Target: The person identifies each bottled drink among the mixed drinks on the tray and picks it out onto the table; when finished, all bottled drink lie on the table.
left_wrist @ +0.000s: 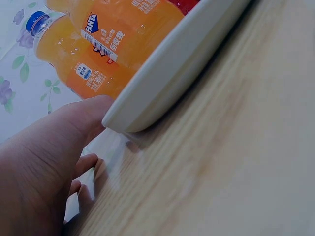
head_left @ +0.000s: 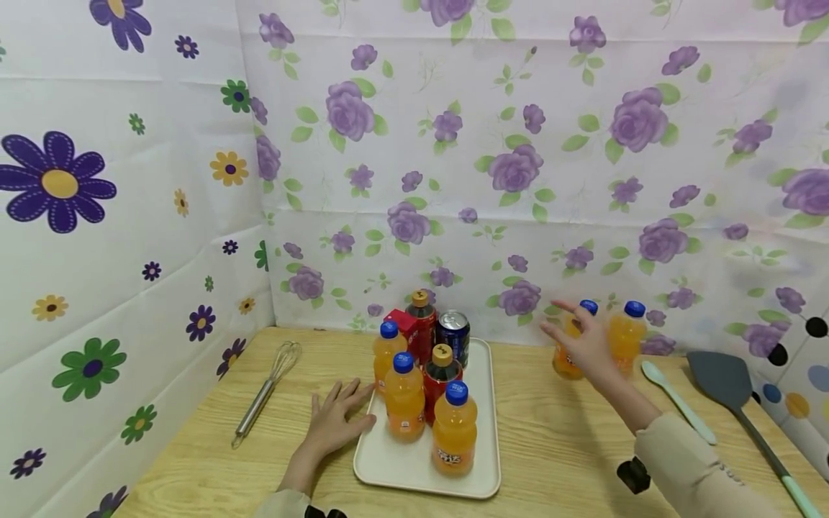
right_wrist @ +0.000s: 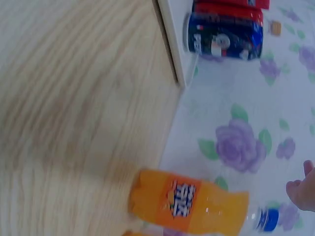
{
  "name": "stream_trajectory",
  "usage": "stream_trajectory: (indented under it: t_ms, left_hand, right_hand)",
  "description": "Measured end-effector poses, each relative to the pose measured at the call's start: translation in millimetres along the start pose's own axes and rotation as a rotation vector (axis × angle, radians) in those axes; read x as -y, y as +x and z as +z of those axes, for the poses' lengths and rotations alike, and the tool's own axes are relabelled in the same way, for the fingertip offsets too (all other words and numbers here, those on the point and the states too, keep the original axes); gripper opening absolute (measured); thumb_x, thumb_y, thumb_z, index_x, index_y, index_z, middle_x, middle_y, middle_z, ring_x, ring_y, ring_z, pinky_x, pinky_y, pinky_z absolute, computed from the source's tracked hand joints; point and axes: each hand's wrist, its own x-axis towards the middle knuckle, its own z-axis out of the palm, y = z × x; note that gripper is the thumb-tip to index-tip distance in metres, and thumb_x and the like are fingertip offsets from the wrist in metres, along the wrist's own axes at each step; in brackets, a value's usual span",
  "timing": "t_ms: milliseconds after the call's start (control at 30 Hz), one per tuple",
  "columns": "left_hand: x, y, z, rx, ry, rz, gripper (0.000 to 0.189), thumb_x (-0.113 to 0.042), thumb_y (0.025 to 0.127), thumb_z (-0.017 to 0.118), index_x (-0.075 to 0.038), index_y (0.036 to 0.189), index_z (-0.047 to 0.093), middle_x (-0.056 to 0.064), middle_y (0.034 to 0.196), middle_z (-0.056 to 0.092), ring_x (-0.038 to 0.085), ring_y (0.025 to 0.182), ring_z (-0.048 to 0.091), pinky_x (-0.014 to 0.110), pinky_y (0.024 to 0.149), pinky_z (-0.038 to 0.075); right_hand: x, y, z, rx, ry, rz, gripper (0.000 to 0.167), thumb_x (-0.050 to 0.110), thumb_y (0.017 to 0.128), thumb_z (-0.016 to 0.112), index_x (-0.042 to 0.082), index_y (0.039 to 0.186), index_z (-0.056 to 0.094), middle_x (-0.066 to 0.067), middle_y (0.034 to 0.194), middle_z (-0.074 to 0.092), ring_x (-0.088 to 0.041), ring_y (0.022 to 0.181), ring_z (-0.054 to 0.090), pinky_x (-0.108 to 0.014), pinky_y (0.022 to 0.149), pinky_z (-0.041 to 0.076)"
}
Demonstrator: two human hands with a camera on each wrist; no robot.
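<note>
My left hand (head_left: 337,417) lies at the left edge of a cream tray (head_left: 484,410), fingers spread, thumb (left_wrist: 93,105) at the rim beside an orange Fanta bottle (left_wrist: 88,64). Several drinks stand on the tray: orange soda bottles (head_left: 455,442) with blue caps, dark bottles (head_left: 443,374) with red labels and gold caps, a dark blue can (head_left: 455,338) and a red box (head_left: 403,322). On the right, my right hand (head_left: 592,349) is raised with fingers apart, overlapping an orange soda bottle (head_left: 565,363). A second orange bottle (head_left: 627,334) stands close on its right, partly hidden by the hand.
A wire whisk (head_left: 262,399) lies left of the tray. To the right are a pale green spoon (head_left: 680,403) and a grey spatula (head_left: 722,378) with a green handle end. Flowered sheets (head_left: 414,173) close off the table's back and sides.
</note>
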Motion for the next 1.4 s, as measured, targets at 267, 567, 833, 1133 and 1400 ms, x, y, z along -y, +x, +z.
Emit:
stream_trajectory:
  t_ms: [267, 567, 833, 1133, 1400]
  left_hand:
    - [-3.4, 0.4, -1.3, 0.001, -0.001, 0.001, 0.059, -0.046, 0.087, 0.064, -0.026, 0.140, 0.054, 0.019, 0.154, 0.039, 0.054, 0.145, 0.019, 0.079, 0.109, -0.008]
    - [-2.0, 0.6, -1.3, -0.008, 0.007, 0.002, 0.058, -0.045, 0.086, 0.064, -0.025, 0.140, 0.055, 0.019, 0.154, 0.040, 0.054, 0.145, 0.020, 0.079, 0.109, -0.008]
    - [-2.6, -1.4, -0.7, -0.013, 0.003, 0.004, 0.057, -0.044, 0.087, 0.064, -0.025, 0.139, 0.056, 0.020, 0.153, 0.041, 0.054, 0.145, 0.020, 0.079, 0.109, -0.008]
    - [-3.7, -0.9, 0.0, -0.002, 0.004, 0.003, 0.057, -0.045, 0.087, 0.064, -0.025, 0.140, 0.055, 0.019, 0.154, 0.040, 0.053, 0.145, 0.019, 0.079, 0.109, -0.008]
    - [-3.3, -0.3, 0.7, 0.003, 0.003, -0.003, 0.058, -0.046, 0.087, 0.064, -0.025, 0.140, 0.055, 0.018, 0.154, 0.040, 0.053, 0.146, 0.019, 0.078, 0.109, -0.009]
  right_hand:
    - [17, -17.6, 37, 0.136, 0.048, -0.061, 0.048, 0.016, 0.092, 0.067, 0.000, 0.135, 0.053, -0.024, 0.145, 0.048, -0.040, 0.140, 0.037, -0.059, 0.115, 0.031]
    - [35, -44.4, 76, 0.267, 0.134, -0.053, 0.042, 0.015, 0.092, 0.066, -0.001, 0.130, 0.057, -0.022, 0.135, 0.058, -0.040, 0.128, 0.051, -0.053, 0.109, 0.043]
    - [56, -66.8, 94, 0.385, 0.304, 0.006, 0.037, 0.021, 0.099, 0.056, -0.004, 0.126, 0.058, -0.025, 0.126, 0.062, -0.007, 0.108, 0.064, -0.019, 0.094, 0.053]
    - [62, -72.6, 98, 0.515, 0.299, 0.016, 0.039, 0.027, 0.103, 0.047, -0.002, 0.126, 0.058, -0.024, 0.129, 0.061, -0.031, 0.119, 0.059, -0.036, 0.102, 0.051]
    - [58, -79.7, 111, 0.608, 0.344, -0.008, 0.040, 0.026, 0.096, 0.061, -0.002, 0.125, 0.059, -0.027, 0.131, 0.059, -0.032, 0.122, 0.057, -0.041, 0.103, 0.051]
